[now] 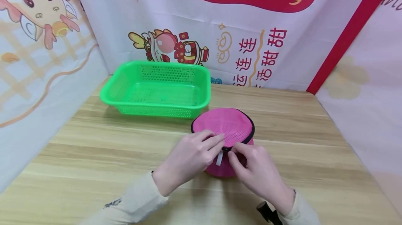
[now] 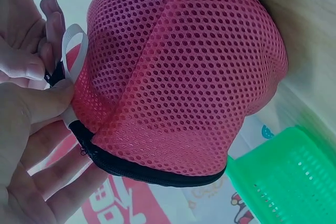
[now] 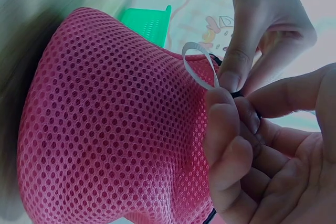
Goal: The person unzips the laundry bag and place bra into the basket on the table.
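A round pink mesh laundry bag (image 1: 224, 127) stands on the table with a black zipper (image 2: 157, 177) along its top rim. A white ribbon loop (image 3: 195, 66) sticks out by the zipper's end. At the near side of the rim, my left hand (image 1: 193, 153) pinches the bag's edge beside the loop, thumb against it in the left wrist view. Close to it, my right hand (image 1: 259, 169) pinches a small black piece at the zipper's end with thumb and forefinger. The fingers hide most of that piece. Whether anything lies inside the bag I cannot tell.
Behind the bag and to its left stands a green plastic basket (image 1: 163, 108) with perforated walls. The wooden table (image 1: 314, 155) is bordered by printed cloth (image 1: 201, 5) at the back and both sides. A black strap (image 1: 268, 212) shows by the right wrist.
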A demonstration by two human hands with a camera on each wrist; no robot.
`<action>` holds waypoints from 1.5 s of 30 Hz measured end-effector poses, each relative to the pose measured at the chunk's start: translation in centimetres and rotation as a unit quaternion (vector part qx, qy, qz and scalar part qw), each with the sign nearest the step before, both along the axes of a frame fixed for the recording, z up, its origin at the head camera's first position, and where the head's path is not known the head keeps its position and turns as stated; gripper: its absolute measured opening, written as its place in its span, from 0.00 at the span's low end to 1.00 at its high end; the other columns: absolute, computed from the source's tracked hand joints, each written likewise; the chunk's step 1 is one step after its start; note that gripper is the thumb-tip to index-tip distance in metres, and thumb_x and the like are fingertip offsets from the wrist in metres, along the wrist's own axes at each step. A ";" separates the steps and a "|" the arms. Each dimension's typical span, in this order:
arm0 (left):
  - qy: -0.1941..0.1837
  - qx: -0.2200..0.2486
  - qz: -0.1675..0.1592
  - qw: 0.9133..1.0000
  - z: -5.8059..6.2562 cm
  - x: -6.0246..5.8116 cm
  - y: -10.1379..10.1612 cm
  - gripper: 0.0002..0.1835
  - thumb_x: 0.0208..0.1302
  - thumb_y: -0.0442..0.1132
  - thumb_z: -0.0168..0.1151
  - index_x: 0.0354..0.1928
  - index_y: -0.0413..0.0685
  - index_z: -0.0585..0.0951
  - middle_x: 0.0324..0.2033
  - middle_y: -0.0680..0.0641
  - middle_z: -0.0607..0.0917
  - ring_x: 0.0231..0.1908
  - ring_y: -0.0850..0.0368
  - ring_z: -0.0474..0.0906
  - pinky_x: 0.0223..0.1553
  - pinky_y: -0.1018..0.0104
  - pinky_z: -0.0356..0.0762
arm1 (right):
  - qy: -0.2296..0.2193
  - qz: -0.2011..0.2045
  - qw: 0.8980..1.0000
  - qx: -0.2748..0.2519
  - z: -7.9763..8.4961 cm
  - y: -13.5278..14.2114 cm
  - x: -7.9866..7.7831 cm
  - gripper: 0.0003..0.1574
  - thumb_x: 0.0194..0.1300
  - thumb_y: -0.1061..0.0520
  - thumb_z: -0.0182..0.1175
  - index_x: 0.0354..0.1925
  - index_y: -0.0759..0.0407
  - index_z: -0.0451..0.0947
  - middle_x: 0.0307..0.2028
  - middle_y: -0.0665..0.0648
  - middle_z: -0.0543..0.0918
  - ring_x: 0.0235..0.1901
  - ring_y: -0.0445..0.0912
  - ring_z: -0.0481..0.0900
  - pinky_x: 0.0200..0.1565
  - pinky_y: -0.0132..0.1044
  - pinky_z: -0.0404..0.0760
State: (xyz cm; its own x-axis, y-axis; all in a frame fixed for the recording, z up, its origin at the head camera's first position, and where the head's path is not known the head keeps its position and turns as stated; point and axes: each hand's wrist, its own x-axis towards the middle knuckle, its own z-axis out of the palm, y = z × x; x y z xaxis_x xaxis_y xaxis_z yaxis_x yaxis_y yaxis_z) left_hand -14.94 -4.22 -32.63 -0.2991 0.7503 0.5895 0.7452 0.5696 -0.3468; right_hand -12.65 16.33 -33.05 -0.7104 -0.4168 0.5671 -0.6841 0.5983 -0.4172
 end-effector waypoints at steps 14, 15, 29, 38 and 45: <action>-0.024 0.059 0.011 0.998 -0.2 0.1 0.1 0.15 0.57 0.32 0.69 0.47 0.46 0.88 0.47 0.51 0.86 0.42 0.53 0.80 0.41 0.66 0.82 | 0.044 0.016 0.998 -0.030 -0.2 0.0 -0.4 0.17 0.56 0.68 0.62 0.23 0.46 0.73 0.17 0.38 0.66 0.16 0.30 0.63 0.17 0.20 0.61; -0.022 0.059 0.013 0.998 -0.2 0.1 0.1 0.15 0.56 0.32 0.69 0.47 0.46 0.88 0.47 0.51 0.86 0.42 0.54 0.80 0.41 0.66 0.82 | 0.048 0.016 0.998 -0.032 -0.3 0.0 -0.4 0.16 0.55 0.68 0.62 0.23 0.46 0.74 0.17 0.38 0.66 0.16 0.30 0.63 0.17 0.20 0.61; -0.012 0.077 0.005 0.997 -0.5 -0.2 0.1 0.13 0.57 0.31 0.68 0.46 0.47 0.88 0.46 0.52 0.87 0.41 0.57 0.80 0.39 0.69 0.82 | 0.064 0.028 0.995 -0.064 -0.7 -0.1 -0.9 0.17 0.52 0.69 0.60 0.20 0.47 0.72 0.16 0.39 0.65 0.14 0.34 0.63 0.17 0.21 0.59; 0.001 0.081 -0.003 0.997 -0.7 -0.3 0.1 0.14 0.54 0.32 0.70 0.45 0.48 0.88 0.44 0.53 0.87 0.40 0.57 0.80 0.39 0.70 0.81 | 0.051 0.030 0.996 -0.071 -0.5 0.0 -0.7 0.17 0.54 0.68 0.60 0.20 0.47 0.72 0.15 0.40 0.66 0.14 0.34 0.63 0.17 0.21 0.60; -0.004 0.084 -0.003 0.996 -0.8 -0.3 0.0 0.15 0.54 0.32 0.71 0.45 0.48 0.88 0.44 0.53 0.87 0.40 0.57 0.80 0.38 0.70 0.82 | 0.048 0.024 0.996 -0.072 -0.6 0.1 -0.8 0.16 0.53 0.67 0.60 0.19 0.47 0.73 0.15 0.39 0.66 0.15 0.33 0.63 0.17 0.21 0.60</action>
